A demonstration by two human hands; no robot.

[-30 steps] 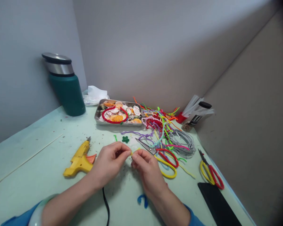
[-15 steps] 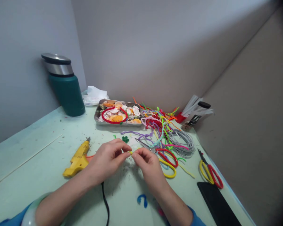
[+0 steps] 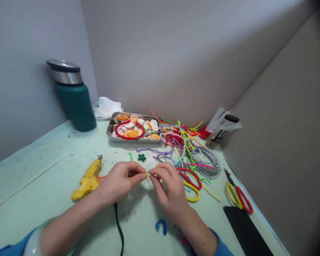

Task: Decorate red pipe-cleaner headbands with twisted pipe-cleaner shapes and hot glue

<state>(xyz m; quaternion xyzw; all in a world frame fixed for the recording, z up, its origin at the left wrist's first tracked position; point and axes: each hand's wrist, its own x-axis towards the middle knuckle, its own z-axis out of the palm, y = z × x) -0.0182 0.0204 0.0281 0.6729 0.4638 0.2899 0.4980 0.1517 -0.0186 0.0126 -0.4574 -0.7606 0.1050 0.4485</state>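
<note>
Glue gun (image 3: 89, 179): lies on the tabletop (image 3: 56, 188), left of and beyond the left forearm; we judge that a sideways sweep of that arm could knock it.
Left hand (image 3: 120, 185): grip pinched on the yellow piece (image 3: 147, 174), thumb against index finger.
Green flower (image 3: 142, 158): flat on the tabletop, just beyond the fingertips; a forward nudge could push it away.
Yellow piece: between the two hands, mostly covered by fingers. We think it could spring loose or drop if the left pinch slackens, since so little of it shows.
Blue curl (image 3: 164, 230): near the right forearm, where a sleeve could drag it.
Right hand (image 3: 173, 193): thumb and index parted, tips at the yellow piece; we cannot tell whether they grip it.
Scissors (image 3: 201, 184): partly behind the right hand; knuckles could catch them.
Change, left hand: nearly the same pose as in the previous frame.
Change, right hand: fingers more spread, covering more of the scissors' blades.
</note>
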